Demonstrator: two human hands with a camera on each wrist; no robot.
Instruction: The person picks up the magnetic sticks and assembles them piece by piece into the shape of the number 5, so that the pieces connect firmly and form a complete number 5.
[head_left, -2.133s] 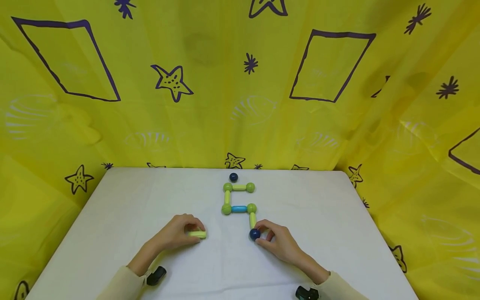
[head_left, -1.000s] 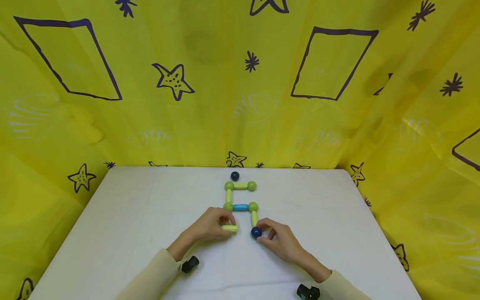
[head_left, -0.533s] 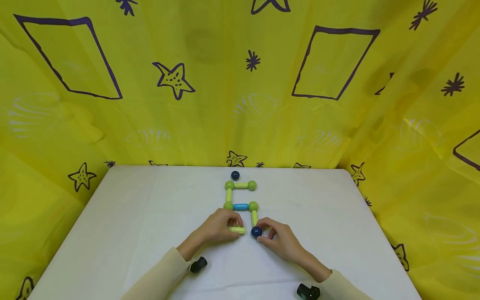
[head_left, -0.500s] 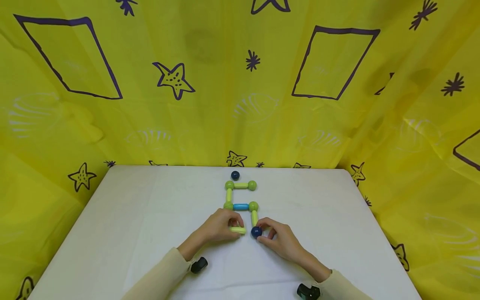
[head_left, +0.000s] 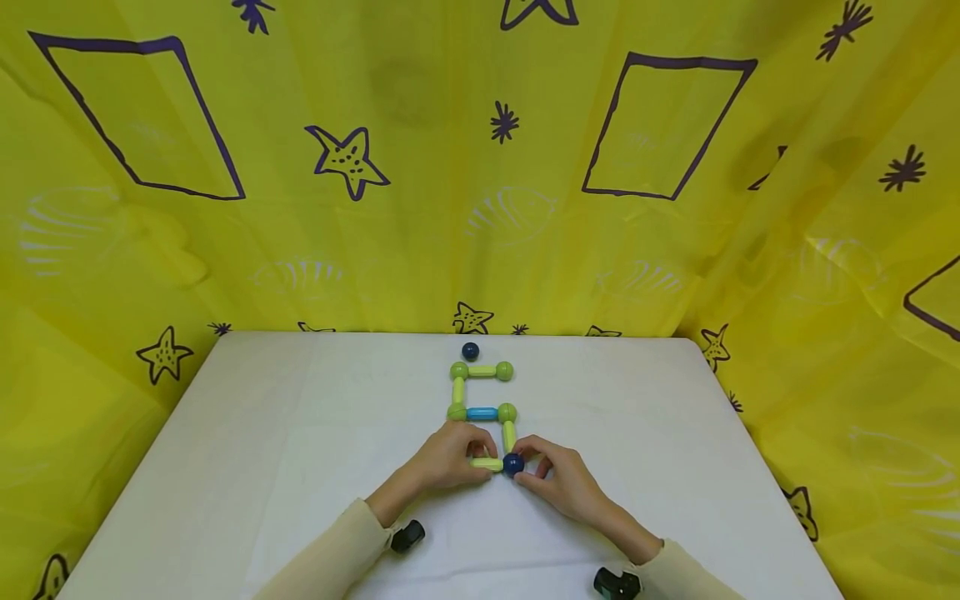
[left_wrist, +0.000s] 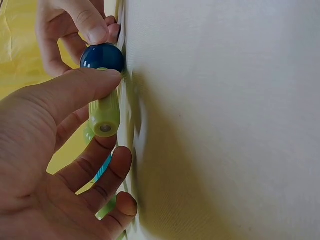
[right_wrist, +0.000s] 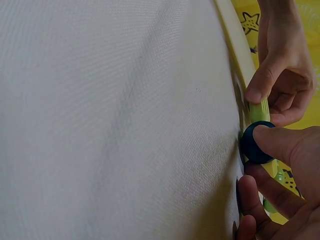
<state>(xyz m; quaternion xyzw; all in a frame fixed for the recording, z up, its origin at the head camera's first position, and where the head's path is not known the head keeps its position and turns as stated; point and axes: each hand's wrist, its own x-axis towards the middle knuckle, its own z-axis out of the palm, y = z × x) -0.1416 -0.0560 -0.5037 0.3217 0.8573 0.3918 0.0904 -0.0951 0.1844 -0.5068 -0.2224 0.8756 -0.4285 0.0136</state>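
My left hand (head_left: 453, 455) pinches a light green magnetic rod (head_left: 487, 463) between thumb and fingers. The rod's right end meets a dark blue ball (head_left: 513, 464), which my right hand (head_left: 558, 479) pinches from the right. In the left wrist view the rod's near end (left_wrist: 105, 128) shows a small metal disc. From the blue ball another green rod (head_left: 510, 435) runs back to a green ball (head_left: 507, 412). A blue rod (head_left: 482, 413) joins that to a second green ball (head_left: 457, 411), partly behind my left hand. Further rods and green balls continue the figure toward the back.
A loose dark blue ball (head_left: 470, 351) lies behind the figure, near the table's back edge. The white-covered table (head_left: 315, 417) is bordered by a yellow patterned curtain (head_left: 420, 233) at the back and sides.
My left hand has carried its green rod rightward across the table until the rod's end meets the blue ball. The right hand has stayed on that ball, nearly still.
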